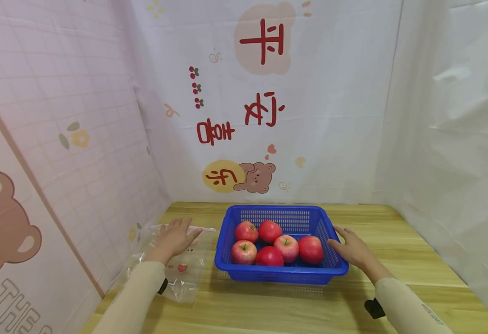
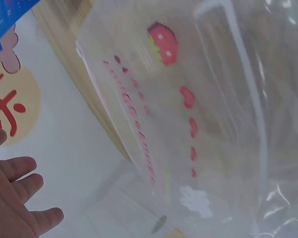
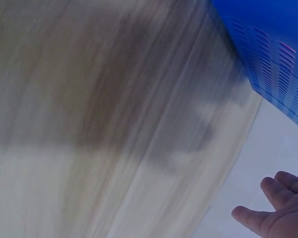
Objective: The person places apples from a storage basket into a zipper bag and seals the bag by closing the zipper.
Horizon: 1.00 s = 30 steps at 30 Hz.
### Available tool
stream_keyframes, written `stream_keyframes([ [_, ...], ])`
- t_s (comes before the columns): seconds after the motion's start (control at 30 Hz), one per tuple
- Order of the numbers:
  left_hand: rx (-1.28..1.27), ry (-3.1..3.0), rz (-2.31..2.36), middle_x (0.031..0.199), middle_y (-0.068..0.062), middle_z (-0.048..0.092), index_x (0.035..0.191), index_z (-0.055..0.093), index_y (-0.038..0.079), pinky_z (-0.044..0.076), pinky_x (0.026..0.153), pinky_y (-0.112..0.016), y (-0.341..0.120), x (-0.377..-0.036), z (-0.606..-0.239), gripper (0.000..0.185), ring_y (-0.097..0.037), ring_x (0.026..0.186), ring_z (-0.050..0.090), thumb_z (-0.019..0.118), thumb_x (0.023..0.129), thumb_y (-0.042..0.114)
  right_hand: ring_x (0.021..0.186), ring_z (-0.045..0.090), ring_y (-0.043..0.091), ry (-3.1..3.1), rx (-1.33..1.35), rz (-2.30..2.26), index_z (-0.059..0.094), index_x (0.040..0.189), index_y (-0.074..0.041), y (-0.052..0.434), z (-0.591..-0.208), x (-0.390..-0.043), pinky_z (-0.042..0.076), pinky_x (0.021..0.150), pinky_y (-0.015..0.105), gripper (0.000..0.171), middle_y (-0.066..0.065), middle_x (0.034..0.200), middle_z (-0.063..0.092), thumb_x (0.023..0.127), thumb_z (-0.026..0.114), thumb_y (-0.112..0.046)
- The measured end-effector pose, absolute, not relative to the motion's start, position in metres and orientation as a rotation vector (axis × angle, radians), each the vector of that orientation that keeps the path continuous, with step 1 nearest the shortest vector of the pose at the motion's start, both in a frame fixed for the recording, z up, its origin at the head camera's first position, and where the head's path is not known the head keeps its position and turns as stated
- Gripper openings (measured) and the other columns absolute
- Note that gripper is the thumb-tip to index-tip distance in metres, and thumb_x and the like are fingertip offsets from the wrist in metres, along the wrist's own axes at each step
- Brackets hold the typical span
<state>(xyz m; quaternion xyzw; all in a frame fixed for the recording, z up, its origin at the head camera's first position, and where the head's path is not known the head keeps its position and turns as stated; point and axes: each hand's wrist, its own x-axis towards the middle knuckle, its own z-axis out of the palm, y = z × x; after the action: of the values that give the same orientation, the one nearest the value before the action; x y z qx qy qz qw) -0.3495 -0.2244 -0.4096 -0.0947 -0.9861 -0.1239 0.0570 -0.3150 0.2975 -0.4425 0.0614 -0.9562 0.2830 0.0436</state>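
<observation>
Several red apples [image 1: 286, 248] lie inside a blue plastic basket [image 1: 278, 273] on the wooden table. Left of it a clear zip bag [image 1: 189, 278] with red strawberry prints is spread flat, its zip edge toward the back. My left hand [image 1: 173, 239] is above the bag, fingers spread and holding nothing; the left wrist view shows the bag [image 2: 213, 124] beside those extended fingers. At the basket's right side my right hand [image 1: 352, 248] has its fingers extended near the rim. Whether it touches the rim I cannot tell. In the right wrist view the hand [image 3: 280, 210] holds nothing.
The wooden table [image 1: 394, 260] ends at a white printed cloth backdrop [image 1: 331, 139]. Another cloth wall [image 1: 81, 185] rises along the left, and a plain white one [image 1: 457, 162] along the right. A black wrist strap [image 1: 374, 309] shows at the right sleeve.
</observation>
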Motion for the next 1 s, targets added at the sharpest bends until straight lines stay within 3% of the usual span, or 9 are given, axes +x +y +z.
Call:
stream_keyframes([
  [0.33,-0.222,-3.006,-0.389,0.15,-0.036,0.03,0.151,0.034,-0.002,0.011,0.107,-0.074,-0.255,-0.346,-0.406,0.087,-0.053,0.139,0.023,0.028,0.099,0.067,0.126,0.042,0.058,-2.903,0.141,1.047,0.027,0.153,0.002,0.298,-0.45,-0.314,0.037,0.097,0.068,0.069,0.04,0.143,0.037,0.102,0.05,-0.04],
  [0.6,-0.147,-3.033,-0.423,0.147,-0.041,0.029,0.149,0.032,-0.008,0.018,0.104,-0.076,-0.281,-0.341,-0.402,0.087,-0.058,0.135,0.024,0.035,0.1,0.063,0.119,0.05,0.055,-2.891,0.123,1.089,0.026,0.154,0.0,0.298,-0.454,-0.315,0.039,0.096,0.066,0.068,0.04,0.14,0.041,0.103,0.05,-0.039],
  [1.0,0.007,-3.137,-0.531,0.145,-0.047,0.023,0.148,0.025,-0.014,0.025,0.099,-0.077,-0.306,-0.34,-0.409,0.09,-0.062,0.134,0.02,0.04,0.099,0.06,0.12,0.049,0.056,-2.89,0.109,1.108,0.025,0.154,-0.002,0.297,-0.455,-0.314,0.039,0.097,0.066,0.067,0.04,0.14,0.04,0.103,0.05,-0.038],
])
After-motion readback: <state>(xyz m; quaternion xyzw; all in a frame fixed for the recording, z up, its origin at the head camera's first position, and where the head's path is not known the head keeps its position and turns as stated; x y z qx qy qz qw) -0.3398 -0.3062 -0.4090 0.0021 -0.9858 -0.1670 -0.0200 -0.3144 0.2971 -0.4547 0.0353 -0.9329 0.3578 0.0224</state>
